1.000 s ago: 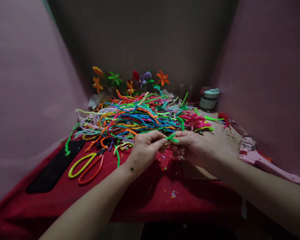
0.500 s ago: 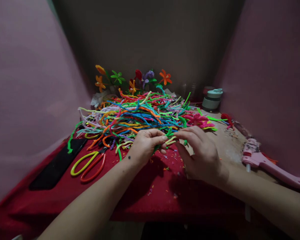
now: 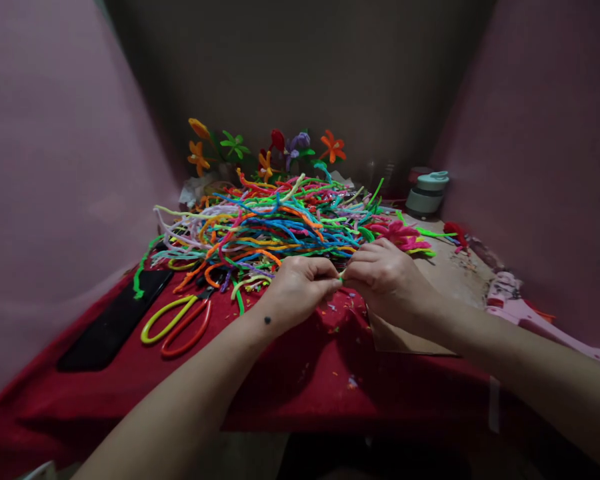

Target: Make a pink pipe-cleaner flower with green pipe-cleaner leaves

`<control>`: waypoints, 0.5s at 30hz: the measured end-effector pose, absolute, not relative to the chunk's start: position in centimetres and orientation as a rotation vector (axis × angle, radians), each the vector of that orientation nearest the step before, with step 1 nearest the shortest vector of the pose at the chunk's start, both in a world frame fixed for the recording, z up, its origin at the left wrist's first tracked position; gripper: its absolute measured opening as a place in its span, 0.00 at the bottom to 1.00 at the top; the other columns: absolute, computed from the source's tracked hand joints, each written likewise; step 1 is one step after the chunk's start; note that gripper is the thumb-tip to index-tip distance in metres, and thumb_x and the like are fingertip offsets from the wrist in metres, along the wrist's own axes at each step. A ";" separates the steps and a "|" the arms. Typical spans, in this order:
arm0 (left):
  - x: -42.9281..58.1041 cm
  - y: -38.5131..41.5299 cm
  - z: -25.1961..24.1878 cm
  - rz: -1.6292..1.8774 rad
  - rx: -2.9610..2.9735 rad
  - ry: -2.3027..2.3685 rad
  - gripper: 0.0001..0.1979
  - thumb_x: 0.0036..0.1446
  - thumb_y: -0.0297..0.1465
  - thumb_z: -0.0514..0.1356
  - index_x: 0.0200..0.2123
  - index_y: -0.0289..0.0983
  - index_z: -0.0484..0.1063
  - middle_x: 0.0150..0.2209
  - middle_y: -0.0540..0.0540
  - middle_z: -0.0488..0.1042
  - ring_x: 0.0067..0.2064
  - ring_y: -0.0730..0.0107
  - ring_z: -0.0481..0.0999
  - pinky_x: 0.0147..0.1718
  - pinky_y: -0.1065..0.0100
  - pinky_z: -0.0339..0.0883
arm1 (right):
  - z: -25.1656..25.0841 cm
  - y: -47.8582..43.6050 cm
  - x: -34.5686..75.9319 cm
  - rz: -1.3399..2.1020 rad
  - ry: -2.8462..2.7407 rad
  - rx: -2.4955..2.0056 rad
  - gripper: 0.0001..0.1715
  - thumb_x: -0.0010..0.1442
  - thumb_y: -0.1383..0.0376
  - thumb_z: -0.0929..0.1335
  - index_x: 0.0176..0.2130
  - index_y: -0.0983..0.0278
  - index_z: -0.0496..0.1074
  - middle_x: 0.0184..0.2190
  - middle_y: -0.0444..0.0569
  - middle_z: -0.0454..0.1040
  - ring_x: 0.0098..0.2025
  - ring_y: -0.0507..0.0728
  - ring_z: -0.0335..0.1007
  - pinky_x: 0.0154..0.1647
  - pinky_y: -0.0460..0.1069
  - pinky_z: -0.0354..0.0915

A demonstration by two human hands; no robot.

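Observation:
My left hand and my right hand meet fingertip to fingertip just in front of a big heap of coloured pipe cleaners. Both hands are closed in a pinch on a small green pipe cleaner piece, of which only a tip shows between the fingers. A pink pipe cleaner flower lies just behind my right hand. The hands hover over a red cloth on the table.
Scissors with yellow and orange handles lie left of my left hand, beside a black flat object. Finished pipe cleaner flowers stand at the back. A teal-lidded container and a pink glue gun are at the right.
My right hand had opened and reached toward the heap, and has now come back to pinch the green piece with my left hand. The view shifted slightly.

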State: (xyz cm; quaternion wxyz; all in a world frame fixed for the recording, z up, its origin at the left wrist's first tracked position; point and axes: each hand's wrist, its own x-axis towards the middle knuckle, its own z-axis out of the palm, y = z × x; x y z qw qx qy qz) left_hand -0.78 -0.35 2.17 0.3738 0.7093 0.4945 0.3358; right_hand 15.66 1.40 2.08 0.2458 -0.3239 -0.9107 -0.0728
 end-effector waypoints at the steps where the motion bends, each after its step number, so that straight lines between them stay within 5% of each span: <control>1: -0.8 -0.3 2.2 0.836 1.896 1.293 0.05 0.48 0.27 0.57 0.22 0.34 0.71 0.17 0.52 0.67 0.20 0.77 0.66 0.22 0.75 0.58 | 2.0 1.4 15.6 -0.157 -2.503 -0.923 0.13 0.56 0.70 0.63 0.22 0.65 0.71 0.21 0.46 0.71 0.28 0.53 0.62 0.34 0.50 0.51; 6: -1.2 -0.3 1.8 0.703 2.286 1.320 0.07 0.48 0.24 0.56 0.23 0.35 0.72 0.17 0.53 0.67 0.21 0.78 0.64 0.22 0.76 0.55 | 2.8 1.2 15.4 0.321 -2.657 -1.191 0.09 0.53 0.70 0.64 0.23 0.65 0.70 0.21 0.48 0.71 0.24 0.52 0.63 0.24 0.47 0.50; 10: -1.2 -0.3 1.1 0.608 2.543 1.242 0.08 0.52 0.26 0.53 0.25 0.36 0.71 0.20 0.51 0.69 0.22 0.77 0.66 0.22 0.75 0.55 | 3.3 1.3 15.8 1.195 -2.524 -1.190 0.12 0.55 0.66 0.62 0.22 0.66 0.67 0.19 0.46 0.70 0.21 0.52 0.65 0.21 0.45 0.55; 13: -1.2 -0.2 0.8 0.691 2.670 1.343 0.07 0.52 0.26 0.54 0.35 0.36 0.70 0.26 0.48 0.74 0.28 0.71 0.71 0.26 0.72 0.59 | 3.1 1.4 15.8 1.512 -2.240 -1.254 0.13 0.54 0.65 0.63 0.20 0.66 0.66 0.16 0.46 0.69 0.19 0.51 0.65 0.22 0.45 0.60; 15: -1.4 -0.1 1.1 0.907 2.740 1.334 0.15 0.51 0.26 0.57 0.44 0.36 0.65 0.36 0.44 0.75 0.39 0.65 0.72 0.36 0.66 0.63 | 3.3 1.3 15.7 1.484 -2.119 -1.266 0.14 0.52 0.65 0.64 0.18 0.66 0.67 0.15 0.46 0.68 0.18 0.51 0.64 0.22 0.46 0.61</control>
